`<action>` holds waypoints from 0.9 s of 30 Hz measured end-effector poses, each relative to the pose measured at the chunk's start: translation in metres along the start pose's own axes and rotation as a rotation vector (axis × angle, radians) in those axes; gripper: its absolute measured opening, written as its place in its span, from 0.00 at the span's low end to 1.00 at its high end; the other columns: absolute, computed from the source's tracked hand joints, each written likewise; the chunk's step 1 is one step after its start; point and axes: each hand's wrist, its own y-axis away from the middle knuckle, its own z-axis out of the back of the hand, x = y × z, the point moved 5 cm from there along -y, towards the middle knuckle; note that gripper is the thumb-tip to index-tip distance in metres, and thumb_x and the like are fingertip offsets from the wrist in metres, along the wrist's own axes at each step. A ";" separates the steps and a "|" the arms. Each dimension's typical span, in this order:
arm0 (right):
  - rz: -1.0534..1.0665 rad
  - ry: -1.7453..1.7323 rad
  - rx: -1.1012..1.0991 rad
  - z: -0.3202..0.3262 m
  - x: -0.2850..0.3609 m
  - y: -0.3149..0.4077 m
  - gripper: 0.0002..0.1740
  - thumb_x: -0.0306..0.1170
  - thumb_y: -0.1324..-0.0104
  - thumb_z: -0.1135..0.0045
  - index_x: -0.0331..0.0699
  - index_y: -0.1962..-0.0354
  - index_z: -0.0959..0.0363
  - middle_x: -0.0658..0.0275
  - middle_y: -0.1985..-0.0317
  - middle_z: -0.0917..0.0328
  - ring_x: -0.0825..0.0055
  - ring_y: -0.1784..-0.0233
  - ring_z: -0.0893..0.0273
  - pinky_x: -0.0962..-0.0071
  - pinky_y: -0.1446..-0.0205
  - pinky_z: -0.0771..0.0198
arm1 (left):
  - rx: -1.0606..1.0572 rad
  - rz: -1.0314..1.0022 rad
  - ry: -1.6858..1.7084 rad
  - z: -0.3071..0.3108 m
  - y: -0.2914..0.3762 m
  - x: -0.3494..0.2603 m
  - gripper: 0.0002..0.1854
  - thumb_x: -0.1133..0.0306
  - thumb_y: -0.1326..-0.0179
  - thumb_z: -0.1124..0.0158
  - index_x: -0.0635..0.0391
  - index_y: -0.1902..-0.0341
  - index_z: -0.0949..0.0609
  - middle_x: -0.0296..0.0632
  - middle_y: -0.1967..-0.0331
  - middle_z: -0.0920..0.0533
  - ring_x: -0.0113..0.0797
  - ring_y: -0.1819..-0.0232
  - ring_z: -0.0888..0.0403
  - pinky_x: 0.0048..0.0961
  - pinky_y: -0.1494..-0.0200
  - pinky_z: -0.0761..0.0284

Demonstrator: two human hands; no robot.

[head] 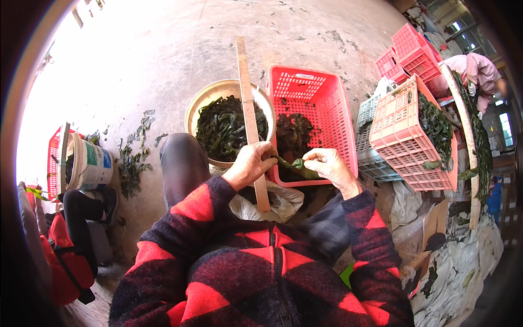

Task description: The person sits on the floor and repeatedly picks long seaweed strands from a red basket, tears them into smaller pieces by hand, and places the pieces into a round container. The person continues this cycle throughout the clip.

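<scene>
Between my two hands stretches a strip of green seaweed (297, 164), which looks knotted or curled near its right end. My left hand (252, 162) pinches one end and rests by a wooden slat (248, 106). The fingers of my right hand (331, 168) grip the other end over the near edge of a red plastic basket (333, 98). The slat lies across a round bucket (191, 110) full of dark green seaweed (220, 126). Brownish seaweed (295, 133) lies in the left part of the basket.
On the right, an orange crate (402, 135) of seaweed sits against blue-grey crates (367, 110). Beyond it, a person (482, 73) bends near red crates (416, 49). Another person (77, 233) sits at left by a white bucket (92, 163). Seaweed scraps (135, 163) litter the concrete floor.
</scene>
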 end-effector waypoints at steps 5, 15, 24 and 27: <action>0.058 0.185 -0.115 -0.016 0.004 -0.012 0.06 0.28 0.36 0.39 0.32 0.66 0.21 0.73 0.74 0.23 0.87 0.73 0.29 0.82 0.67 0.32 | -0.357 -0.375 -0.333 0.017 0.009 -0.047 0.23 0.62 0.43 0.34 0.60 0.46 0.24 0.51 0.51 0.23 0.54 0.48 0.26 0.43 0.46 0.30; 0.073 0.348 0.033 -0.043 0.020 -0.028 0.11 0.28 0.32 0.47 0.26 0.69 0.27 0.71 0.78 0.28 0.87 0.70 0.35 0.75 0.69 0.34 | 0.047 0.022 0.101 -0.013 -0.004 -0.013 0.16 0.63 0.28 0.45 0.68 0.56 0.21 0.39 0.73 0.19 0.27 0.71 0.21 0.26 0.64 0.23; -0.152 0.123 0.305 -0.021 0.047 -0.011 0.07 0.31 0.35 0.40 0.35 0.68 0.21 0.76 0.76 0.27 0.91 0.74 0.34 0.85 0.71 0.37 | 0.270 0.280 0.752 -0.010 0.000 -0.024 0.18 0.57 0.26 0.50 0.57 0.65 0.20 0.30 0.77 0.23 0.15 0.80 0.36 0.13 0.79 0.47; 0.022 0.203 0.258 -0.023 0.045 -0.022 0.06 0.29 0.36 0.40 0.33 0.66 0.20 0.77 0.75 0.26 0.93 0.72 0.34 0.87 0.70 0.40 | 0.148 0.334 0.849 -0.009 -0.003 -0.020 0.16 0.58 0.28 0.47 0.57 0.64 0.20 0.31 0.77 0.23 0.16 0.82 0.36 0.14 0.80 0.44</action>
